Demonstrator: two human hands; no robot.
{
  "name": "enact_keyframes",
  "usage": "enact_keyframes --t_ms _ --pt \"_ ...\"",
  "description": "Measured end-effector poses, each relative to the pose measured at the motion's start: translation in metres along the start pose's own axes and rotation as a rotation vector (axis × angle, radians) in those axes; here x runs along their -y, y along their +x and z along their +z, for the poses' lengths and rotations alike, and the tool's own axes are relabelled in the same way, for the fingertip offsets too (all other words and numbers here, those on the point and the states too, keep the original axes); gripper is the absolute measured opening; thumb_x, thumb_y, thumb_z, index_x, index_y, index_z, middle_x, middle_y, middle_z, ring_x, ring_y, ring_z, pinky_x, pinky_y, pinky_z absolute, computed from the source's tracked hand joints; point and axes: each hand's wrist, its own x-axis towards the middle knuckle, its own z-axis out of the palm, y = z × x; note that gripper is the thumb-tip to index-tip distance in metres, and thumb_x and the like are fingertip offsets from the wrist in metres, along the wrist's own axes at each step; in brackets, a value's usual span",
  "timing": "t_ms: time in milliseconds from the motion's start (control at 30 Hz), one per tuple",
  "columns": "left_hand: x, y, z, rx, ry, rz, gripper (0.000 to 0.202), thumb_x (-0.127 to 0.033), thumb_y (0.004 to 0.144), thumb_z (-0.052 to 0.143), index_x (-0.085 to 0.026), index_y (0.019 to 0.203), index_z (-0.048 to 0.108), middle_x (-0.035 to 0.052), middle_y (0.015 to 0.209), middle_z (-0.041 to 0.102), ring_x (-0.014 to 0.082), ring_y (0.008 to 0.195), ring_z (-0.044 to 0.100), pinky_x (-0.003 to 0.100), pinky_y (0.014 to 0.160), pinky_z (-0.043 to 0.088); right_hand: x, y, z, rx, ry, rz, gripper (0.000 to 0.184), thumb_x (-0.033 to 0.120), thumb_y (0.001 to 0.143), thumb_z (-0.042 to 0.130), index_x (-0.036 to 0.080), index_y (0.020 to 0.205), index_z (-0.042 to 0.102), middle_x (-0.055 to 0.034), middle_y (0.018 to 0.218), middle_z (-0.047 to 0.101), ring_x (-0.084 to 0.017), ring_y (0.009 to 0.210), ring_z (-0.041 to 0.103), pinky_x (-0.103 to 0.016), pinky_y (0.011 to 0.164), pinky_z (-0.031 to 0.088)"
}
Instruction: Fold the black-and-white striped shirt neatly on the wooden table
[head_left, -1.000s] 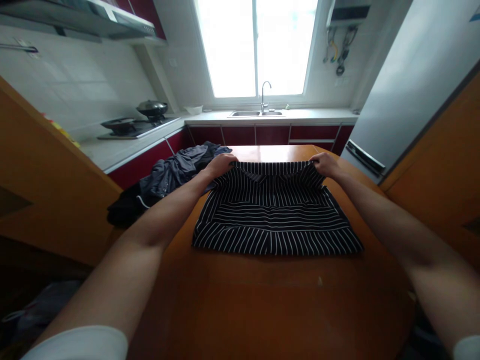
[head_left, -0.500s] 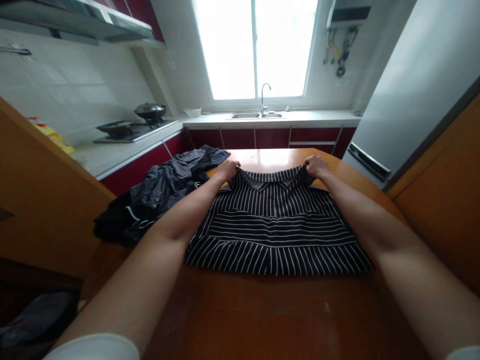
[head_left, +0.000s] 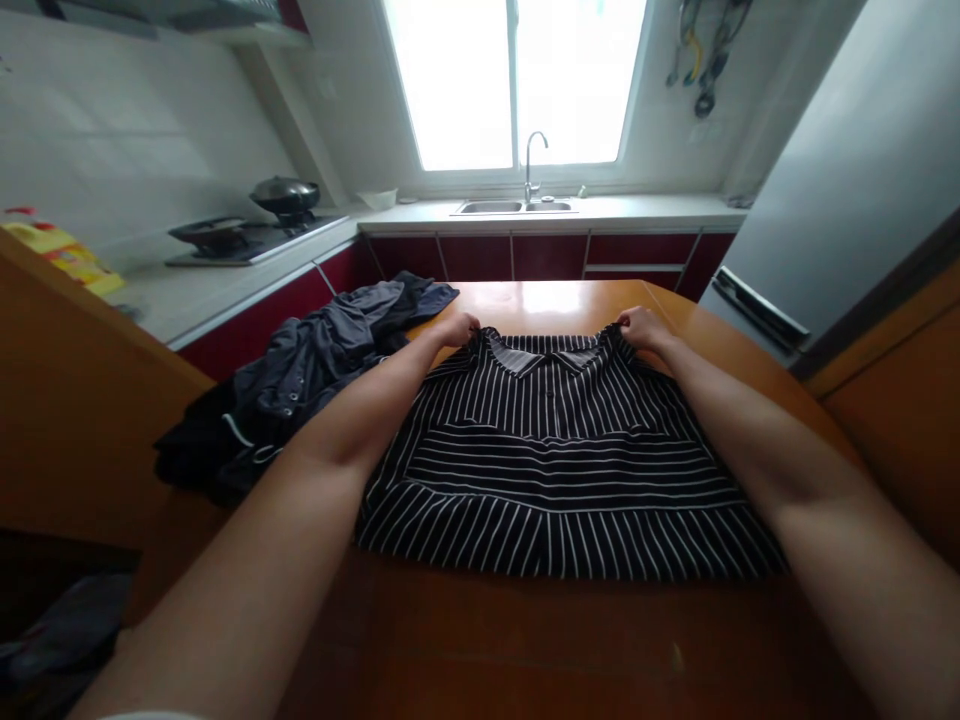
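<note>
A black shirt with white stripes (head_left: 551, 470) lies spread on the wooden table (head_left: 525, 640), its collar at the far end and its hem toward me. My left hand (head_left: 456, 329) pinches the shirt at the left of the collar, near the shoulder. On the opposite side, my right hand (head_left: 639, 326) grips the matching spot right of the collar. Both arms reach forward along the shirt's sides. The lower part of the shirt rests flat, with slight creases across the middle.
A heap of dark clothes (head_left: 300, 370) lies on the table's left side. Beyond the table are a counter with a sink (head_left: 517, 207), a stove (head_left: 255, 240) with a lidded pan (head_left: 285, 195), and a yellow bottle (head_left: 67, 255). A fridge (head_left: 840, 170) stands at right.
The collar end has been lowered and laid flatter, so the neck opening and button front show more. Both hands keep their hold. The camera has tilted down and slightly closer.
</note>
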Motion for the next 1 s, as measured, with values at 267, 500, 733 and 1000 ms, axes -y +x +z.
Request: enact_keyframes --t_ms 267,500,733,1000 --pt "-0.041 -0.02 -0.004 -0.17 0.112 0.117 0.031 -0.017 0.085 0.059 -0.015 0.114 0.07 0.0135 0.117 0.066 0.0258 0.107 0.062 0.033 0.097 0.046 0.029 -0.021 0.006 -0.129 -0.129 -0.014 0.032 0.022 0.091 0.055 0.016 0.117 0.071 -0.0188 0.122 0.065 -0.033 0.116 0.057 -0.047 0.099 0.045" --pt "-0.083 -0.117 0.03 0.03 0.06 0.5 0.042 -0.042 0.103 0.04 -0.018 0.13 0.062 0.0121 0.135 0.06 0.0243 0.123 0.057 0.033 0.107 0.041 0.053 -0.108 0.021 -0.053 0.043 -0.503 0.035 0.034 0.099 0.046 0.02 0.117 0.072 -0.0117 0.122 0.067 -0.028 0.116 0.058 -0.042 0.105 0.044" --pt "-0.067 -0.079 0.047 0.143 0.104 0.229 0.061 -0.054 0.103 0.029 -0.025 0.156 0.035 0.0086 0.164 0.03 0.0327 0.152 0.022 0.05 0.121 0.02 0.042 -0.062 0.05 0.082 -0.038 -0.341 0.058 0.048 0.101 0.04 0.011 0.144 0.054 -0.0185 0.154 0.045 -0.032 0.143 0.041 -0.046 0.118 0.031" --pt "-0.029 -0.004 0.044 -0.036 0.026 0.013 0.05 -0.043 0.103 0.037 -0.023 0.147 0.05 0.0122 0.157 0.041 0.0348 0.145 0.034 0.06 0.117 0.025 0.029 0.0 0.051 0.152 -0.059 -0.144 0.061 0.053 0.102 0.031 0.022 0.154 0.04 -0.011 0.164 0.031 -0.03 0.151 0.025 -0.057 0.12 0.019"
